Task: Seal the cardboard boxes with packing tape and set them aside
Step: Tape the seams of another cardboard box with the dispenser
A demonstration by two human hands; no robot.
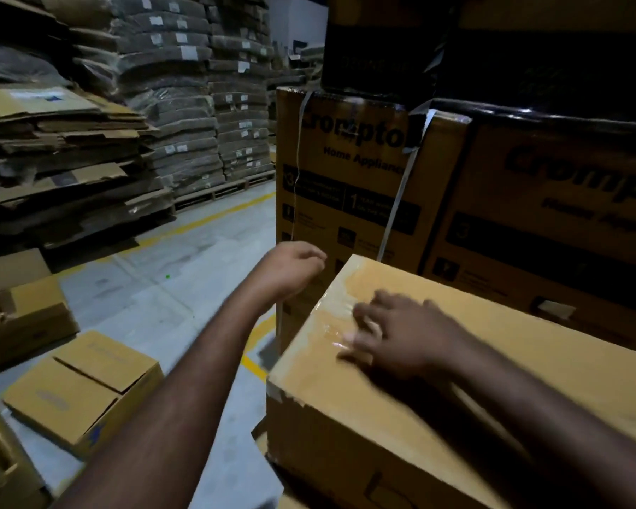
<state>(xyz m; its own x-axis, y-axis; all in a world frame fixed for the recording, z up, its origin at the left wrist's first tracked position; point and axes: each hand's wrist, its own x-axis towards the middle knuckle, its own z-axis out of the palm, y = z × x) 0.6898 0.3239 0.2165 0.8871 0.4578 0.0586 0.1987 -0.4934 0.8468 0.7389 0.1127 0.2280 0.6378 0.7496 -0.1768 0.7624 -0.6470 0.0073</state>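
Scene: We are looking down in a dim warehouse at a cardboard box [401, 416] sitting right of centre, just in front of a wall of printed cartons [364, 170].

Right hand: Our right hand [393, 336] is lying flat on the box top, fingers spread and gripping nothing, pressing on the glossy packing tape [327, 325]. Blur is hiding the fingertips.

Left hand: Our left hand [291, 268] is hovering just off the box's far left corner, fingers curled. We cannot tell whether it is pinching anything.

Tape: It is running across the left end of the top, from far corner to near corner.

Long axis: The box is stretching from that taped end away to our right and out of frame.

Coming move, as we judge it: Setting the box aside is calling for a hand at each end. The left hand is nearer the taped end, and the right would need to shift rightward. Bare floor [184, 288] and a small box [85, 387] are lying to our left.
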